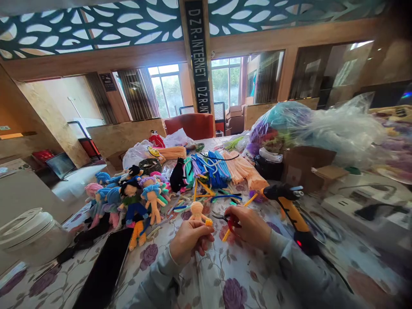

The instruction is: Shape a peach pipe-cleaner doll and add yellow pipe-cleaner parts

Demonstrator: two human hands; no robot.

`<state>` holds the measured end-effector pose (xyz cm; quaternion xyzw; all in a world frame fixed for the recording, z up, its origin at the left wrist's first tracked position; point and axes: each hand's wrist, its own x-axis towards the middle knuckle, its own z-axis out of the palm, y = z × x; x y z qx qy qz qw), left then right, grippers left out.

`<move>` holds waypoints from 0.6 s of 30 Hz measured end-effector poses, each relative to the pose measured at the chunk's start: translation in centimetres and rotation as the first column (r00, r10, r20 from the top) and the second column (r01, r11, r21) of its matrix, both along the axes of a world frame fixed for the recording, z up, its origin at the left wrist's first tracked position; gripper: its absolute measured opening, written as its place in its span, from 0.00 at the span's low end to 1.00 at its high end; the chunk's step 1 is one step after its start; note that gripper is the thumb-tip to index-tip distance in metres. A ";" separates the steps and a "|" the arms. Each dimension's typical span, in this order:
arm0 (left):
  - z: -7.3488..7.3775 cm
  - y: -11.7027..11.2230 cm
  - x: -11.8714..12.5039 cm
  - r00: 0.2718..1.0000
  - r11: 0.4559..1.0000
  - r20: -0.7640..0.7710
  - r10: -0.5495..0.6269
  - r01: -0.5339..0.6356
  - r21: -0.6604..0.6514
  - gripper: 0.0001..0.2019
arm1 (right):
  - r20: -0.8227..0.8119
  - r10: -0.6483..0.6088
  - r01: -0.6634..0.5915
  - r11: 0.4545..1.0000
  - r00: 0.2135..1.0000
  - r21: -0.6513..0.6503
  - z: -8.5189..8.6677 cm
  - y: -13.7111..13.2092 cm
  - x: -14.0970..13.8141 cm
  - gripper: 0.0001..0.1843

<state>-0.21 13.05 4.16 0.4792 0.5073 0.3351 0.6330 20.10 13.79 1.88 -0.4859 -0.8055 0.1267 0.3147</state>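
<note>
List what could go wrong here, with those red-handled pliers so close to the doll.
1. The tips of the red-handled pliers in the right hand are near the left hand, so a slip might nip a finger or the doll.
2. The glue gun shows a red light and may be hot; the right sleeve could brush it.
3. That sleeve might also snag the gun's cord.

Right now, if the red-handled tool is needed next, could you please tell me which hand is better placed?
Probably the right hand: it holds the red-handled tool, pointed toward the peach doll, which occupies the left hand.
</note>
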 end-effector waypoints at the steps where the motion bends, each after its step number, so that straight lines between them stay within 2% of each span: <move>1: 0.0 0.0 0.0 1.000 1.000 0.001 -0.001 0.001 0.001 0.11 | -0.032 0.006 -0.005 1.000 0.999 0.022 0.1 -0.1 0.0 0.20; 6: 0.0 -0.4 0.4 0.998 0.998 0.008 -0.056 0.056 -0.037 0.12 | -0.126 0.081 -0.056 0.980 0.989 0.190 0.9 -0.7 0.0 0.22; 11: -0.1 -0.6 1.0 0.996 0.990 0.057 -0.069 0.075 -0.122 0.11 | -0.031 0.143 -0.123 0.927 0.989 0.355 1.4 -1.1 -0.3 0.20; 14: -0.2 -0.7 1.1 0.992 0.981 0.099 -0.072 0.088 -0.175 0.10 | 0.017 0.128 -0.124 0.909 0.992 0.398 1.4 -1.2 -0.4 0.19; 18: -0.1 -0.9 1.2 0.986 0.975 0.135 -0.102 0.126 -0.182 0.10 | 0.054 0.116 -0.128 0.888 0.992 0.442 1.6 -1.1 -0.5 0.17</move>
